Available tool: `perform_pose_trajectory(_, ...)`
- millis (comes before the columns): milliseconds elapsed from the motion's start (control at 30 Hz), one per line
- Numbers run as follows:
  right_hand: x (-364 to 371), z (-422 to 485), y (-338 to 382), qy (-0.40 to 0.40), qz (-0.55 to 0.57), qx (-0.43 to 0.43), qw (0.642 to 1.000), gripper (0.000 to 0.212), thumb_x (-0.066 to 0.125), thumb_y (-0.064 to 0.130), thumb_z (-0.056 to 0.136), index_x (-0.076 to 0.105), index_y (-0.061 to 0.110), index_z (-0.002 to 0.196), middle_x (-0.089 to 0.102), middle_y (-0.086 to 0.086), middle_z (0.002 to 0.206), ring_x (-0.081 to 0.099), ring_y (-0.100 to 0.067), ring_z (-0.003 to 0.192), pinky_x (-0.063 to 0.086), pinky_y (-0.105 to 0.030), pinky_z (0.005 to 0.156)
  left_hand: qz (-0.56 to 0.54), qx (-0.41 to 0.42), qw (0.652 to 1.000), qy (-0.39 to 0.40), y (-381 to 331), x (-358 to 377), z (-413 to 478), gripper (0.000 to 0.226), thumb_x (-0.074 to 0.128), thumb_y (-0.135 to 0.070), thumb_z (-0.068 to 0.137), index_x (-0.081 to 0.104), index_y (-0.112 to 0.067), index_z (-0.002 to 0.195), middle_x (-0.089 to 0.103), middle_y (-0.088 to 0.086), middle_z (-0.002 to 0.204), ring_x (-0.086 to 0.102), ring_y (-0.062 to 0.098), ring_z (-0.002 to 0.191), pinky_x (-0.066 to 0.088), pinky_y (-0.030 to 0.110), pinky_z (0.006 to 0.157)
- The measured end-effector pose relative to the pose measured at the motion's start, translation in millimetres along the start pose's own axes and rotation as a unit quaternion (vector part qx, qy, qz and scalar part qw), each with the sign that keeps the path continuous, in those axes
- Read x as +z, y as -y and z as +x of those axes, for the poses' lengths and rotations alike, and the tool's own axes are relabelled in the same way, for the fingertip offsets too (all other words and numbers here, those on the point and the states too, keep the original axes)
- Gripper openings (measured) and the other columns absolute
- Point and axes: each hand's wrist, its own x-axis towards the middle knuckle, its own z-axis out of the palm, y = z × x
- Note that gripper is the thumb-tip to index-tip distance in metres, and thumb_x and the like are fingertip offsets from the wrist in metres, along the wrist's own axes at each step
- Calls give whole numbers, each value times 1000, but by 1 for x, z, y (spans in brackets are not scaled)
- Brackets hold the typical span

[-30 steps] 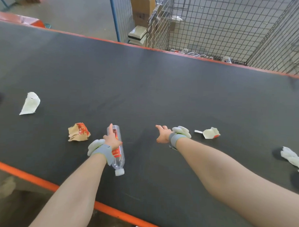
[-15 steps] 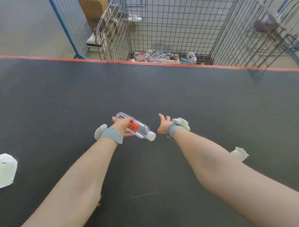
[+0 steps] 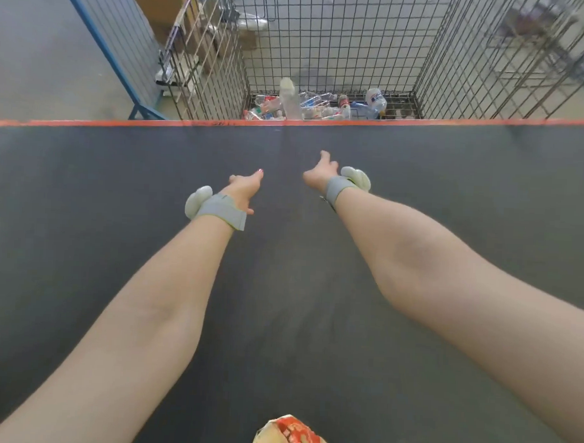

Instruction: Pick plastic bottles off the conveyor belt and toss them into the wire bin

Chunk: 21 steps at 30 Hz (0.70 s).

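A clear plastic bottle (image 3: 289, 99) is in the air, blurred, just past the belt's far orange edge and inside the wire bin (image 3: 328, 45). Several other plastic bottles (image 3: 342, 106) lie on the bin's floor. My left hand (image 3: 247, 189) is stretched forward over the dark conveyor belt (image 3: 84, 185), fingers apart and holding nothing. My right hand (image 3: 321, 172) reaches forward beside it, also spread and holding nothing. Both wrists carry grey straps with white pods.
A crumpled red and tan paper wrapper (image 3: 291, 437) lies on the belt near me at the bottom edge. An orange strip (image 3: 87, 122) marks the belt's far side. A blue-framed mesh fence (image 3: 117, 46) and cardboard boxes (image 3: 159, 1) stand left of the bin.
My left hand has let go of the bottle, which now flies into the bin. Both arms have extended forward, and the view has shifted toward the bin.
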Motion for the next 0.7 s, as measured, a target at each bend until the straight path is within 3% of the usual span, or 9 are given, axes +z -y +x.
perform_pose_trajectory(100,21,-48,-27,43,-57,25,997,74,43,21,95,0,26,155,12,-9,156,28,-36,139,30,-42,110,91,-36,995,-20,54,-18,-28,78,44,-41,99,-2,-7,152,8,10,159,15,31,146,19,47,118)
perform_pose_trajectory(233,46,-107,-58,103,-143,14,984,73,41,27,95,-2,29,155,7,-6,160,24,-33,143,27,-39,111,261,-29,964,-50,125,-50,-70,81,54,-40,93,7,-12,153,20,14,156,25,32,143,27,44,116)
perform_pose_trajectory(367,68,-167,-80,143,-184,2,972,76,43,30,92,0,35,154,11,-2,159,22,-31,144,29,-40,111,324,-52,943,-54,189,-81,-116,81,59,-40,90,15,-12,152,27,15,153,29,32,141,28,43,115)
perform_pose_trajectory(533,103,-234,-114,193,-210,-15,958,80,48,33,93,-2,29,155,2,-6,161,11,-33,147,22,-46,117,445,-60,889,-94,255,-110,-175,82,61,-40,88,15,-15,152,18,16,154,18,33,143,24,41,115)
perform_pose_trajectory(633,123,-269,-130,238,-194,-23,951,88,56,41,90,-3,30,155,2,-5,160,11,-32,147,21,-48,117,499,-61,853,-137,297,-127,-190,92,64,-45,84,8,-21,153,-3,14,159,-8,33,147,12,52,118)
perform_pose_trajectory(700,141,-293,-138,249,-188,-45,949,89,59,44,90,-1,29,155,0,-7,161,11,-32,148,19,-46,118,500,-58,848,-168,322,-135,-200,93,62,-46,85,2,-23,153,-16,11,159,-18,32,146,9,56,117)
